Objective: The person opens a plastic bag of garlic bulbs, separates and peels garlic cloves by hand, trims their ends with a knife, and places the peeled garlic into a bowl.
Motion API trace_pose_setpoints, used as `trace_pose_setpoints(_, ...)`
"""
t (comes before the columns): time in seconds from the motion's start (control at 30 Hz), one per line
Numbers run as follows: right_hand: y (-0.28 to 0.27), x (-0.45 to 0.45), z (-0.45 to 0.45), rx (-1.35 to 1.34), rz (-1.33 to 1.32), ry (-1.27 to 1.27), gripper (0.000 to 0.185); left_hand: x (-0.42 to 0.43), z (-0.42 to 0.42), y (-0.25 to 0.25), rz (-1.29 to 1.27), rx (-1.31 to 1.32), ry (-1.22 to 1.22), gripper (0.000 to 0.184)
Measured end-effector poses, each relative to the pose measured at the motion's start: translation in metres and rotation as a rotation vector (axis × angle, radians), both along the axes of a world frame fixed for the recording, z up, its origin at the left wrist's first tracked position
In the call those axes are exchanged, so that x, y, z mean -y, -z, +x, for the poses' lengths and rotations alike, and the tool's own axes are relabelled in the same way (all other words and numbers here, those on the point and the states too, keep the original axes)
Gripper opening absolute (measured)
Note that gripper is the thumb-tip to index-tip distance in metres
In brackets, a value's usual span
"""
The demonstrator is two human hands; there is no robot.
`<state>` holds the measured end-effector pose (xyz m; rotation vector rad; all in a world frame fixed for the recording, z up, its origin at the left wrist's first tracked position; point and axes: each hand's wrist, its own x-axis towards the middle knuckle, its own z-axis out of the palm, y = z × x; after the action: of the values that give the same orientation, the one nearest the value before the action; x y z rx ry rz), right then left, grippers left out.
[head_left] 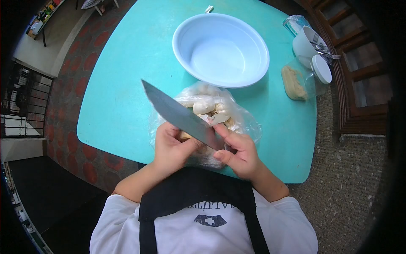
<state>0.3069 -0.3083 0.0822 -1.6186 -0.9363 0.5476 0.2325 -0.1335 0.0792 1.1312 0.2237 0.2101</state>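
Apron-framed white shirt lettering, partly hidden, seems to read "SALUT", below a left hand curled around a pale piece, probably garlic at the peeling step, bagged garlic on the counter, and a right hand closed on the knife, whose next stroke calls for clear fingertips.

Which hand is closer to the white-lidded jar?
Right. In the picture, the right hand is below and left of the jar; the left hand is too, but farther away.
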Motion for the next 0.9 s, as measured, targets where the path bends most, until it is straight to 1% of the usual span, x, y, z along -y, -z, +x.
trace_pose_setpoints(0.1, 0.006, 0.002, -0.007, -0.665, 0.206, -0.012, 0.053, -0.008, 0.000, 0.008, -0.051, -0.002, 0.104, 0.022)
trace_pose_setpoints(0.13, 0.005, 0.003, -0.005, -0.745, 0.216, -0.043, 0.053, -0.011, 0.001, 0.010, -0.068, -0.012, 0.151, 0.023)
trace_pose_setpoints(0.2, 0.003, 0.006, 0.004, -0.906, 0.239, -0.105, 0.053, -0.019, 0.002, 0.016, -0.207, -0.034, 0.240, 0.023)
trace_pose_setpoints(0.23, 0.001, 0.004, 0.005, -0.898, 0.233, -0.103, 0.051, -0.021, 0.002, 0.017, -0.277, -0.045, 0.284, 0.024)
trace_pose_setpoints(0.3, -0.003, -0.001, 0.005, -0.881, 0.220, -0.102, 0.056, -0.015, 0.008, 0.011, -0.297, -0.049, 0.219, 0.023)
trace_pose_setpoints(0.33, -0.002, -0.002, 0.004, -0.873, 0.226, -0.094, 0.055, -0.013, 0.009, 0.010, -0.308, -0.050, 0.185, 0.022)
trace_pose_setpoints(0.43, 0.002, -0.005, 0.002, -0.861, 0.236, -0.060, 0.053, -0.012, 0.009, 0.010, -0.103, -0.086, 0.121, 0.020)
trace_pose_setpoints(0.53, 0.004, -0.006, 0.000, -0.855, 0.230, -0.020, 0.052, -0.006, 0.011, 0.013, 0.084, 0.022, -0.007, 0.019)
trace_pose_setpoints(0.63, 0.005, -0.009, -0.003, -0.823, 0.235, 0.015, 0.053, -0.003, 0.010, 0.016, 0.172, -0.006, -0.049, 0.019)
trace_pose_setpoints(0.7, 0.007, -0.010, -0.005, -0.809, 0.250, 0.039, 0.054, -0.004, 0.010, 0.013, 0.201, 0.021, -0.033, 0.020)
trace_pose_setpoints(0.8, 0.013, -0.006, -0.004, -0.870, 0.307, -0.006, 0.051, -0.002, 0.011, 0.012, 0.232, 0.053, -0.030, 0.022)
trace_pose_setpoints(0.83, 0.011, -0.007, -0.004, -0.837, 0.276, -0.004, 0.052, -0.002, 0.012, 0.011, 0.240, 0.062, -0.033, 0.023)
trace_pose_setpoints(0.9, 0.004, -0.009, -0.004, -0.772, 0.216, 0.001, 0.056, -0.005, 0.012, 0.009, 0.149, -0.006, 0.012, 0.023)
